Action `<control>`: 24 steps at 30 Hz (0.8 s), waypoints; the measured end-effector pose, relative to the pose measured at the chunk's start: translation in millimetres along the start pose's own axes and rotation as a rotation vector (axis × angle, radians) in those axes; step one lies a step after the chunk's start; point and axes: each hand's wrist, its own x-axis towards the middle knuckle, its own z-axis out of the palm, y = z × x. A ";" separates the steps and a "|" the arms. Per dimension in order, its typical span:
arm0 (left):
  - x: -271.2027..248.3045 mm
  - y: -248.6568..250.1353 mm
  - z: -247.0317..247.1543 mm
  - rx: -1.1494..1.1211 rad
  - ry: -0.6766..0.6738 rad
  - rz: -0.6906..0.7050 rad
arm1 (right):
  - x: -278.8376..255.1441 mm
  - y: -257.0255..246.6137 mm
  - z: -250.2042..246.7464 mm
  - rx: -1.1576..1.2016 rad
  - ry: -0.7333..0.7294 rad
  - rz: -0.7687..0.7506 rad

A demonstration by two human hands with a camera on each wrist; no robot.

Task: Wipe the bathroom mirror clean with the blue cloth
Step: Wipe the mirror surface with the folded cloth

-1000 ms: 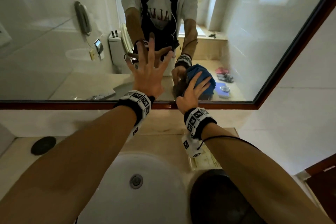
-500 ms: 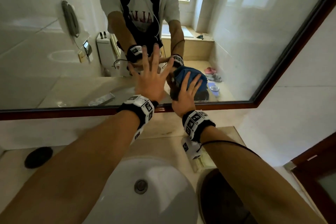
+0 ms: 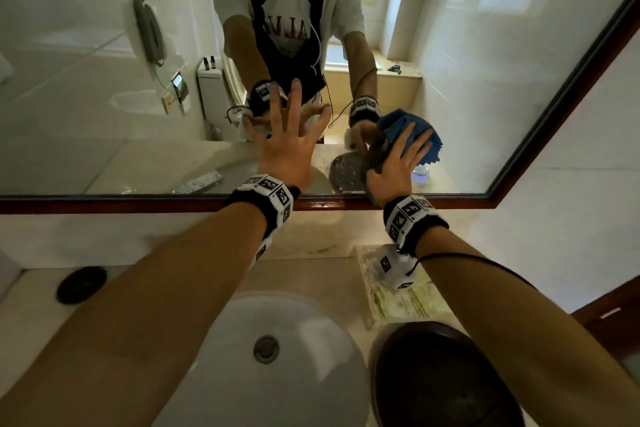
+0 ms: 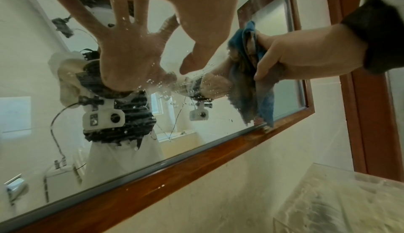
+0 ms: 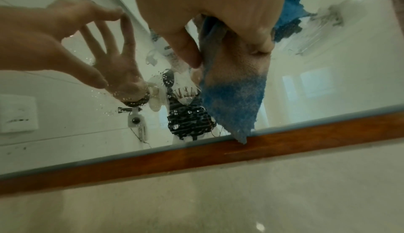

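The wall mirror (image 3: 104, 87) has a brown wooden frame (image 3: 138, 206). My left hand (image 3: 287, 142) lies flat on the glass with its fingers spread, just above the lower frame. To its right, my right hand (image 3: 398, 163) presses the bunched blue cloth (image 3: 408, 128) against the glass with its fingers splayed over it. In the left wrist view the cloth (image 4: 247, 74) hangs from the right hand (image 4: 306, 51) down to the frame, and water drops (image 4: 153, 82) speckle the glass. In the right wrist view the cloth's corner (image 5: 234, 101) touches the frame (image 5: 196, 155).
Below the mirror is a marble counter with a white sink (image 3: 214, 374). A dark round bowl (image 3: 443, 381) and a clear packet (image 3: 405, 291) lie at its right, a black disc (image 3: 81, 284) at its left. A wooden door frame (image 3: 609, 315) stands at the far right.
My right hand has slid the cloth to the right along the glass, away from the left hand. The left hand has stayed flat on the mirror.
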 end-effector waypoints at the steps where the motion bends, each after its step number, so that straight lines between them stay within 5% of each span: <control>1: 0.3 0.2 -1.5 -0.002 -0.009 -0.004 | -0.2 1.7 1.2 -0.009 0.008 -0.016; 10: -7.6 -6.7 -15.5 0.012 0.074 0.031 | -2.8 -10.6 15.1 0.113 0.134 0.037; 24: -9.0 -52.2 -17.5 -0.003 0.051 0.037 | -41.9 -63.4 84.9 0.132 0.171 -0.144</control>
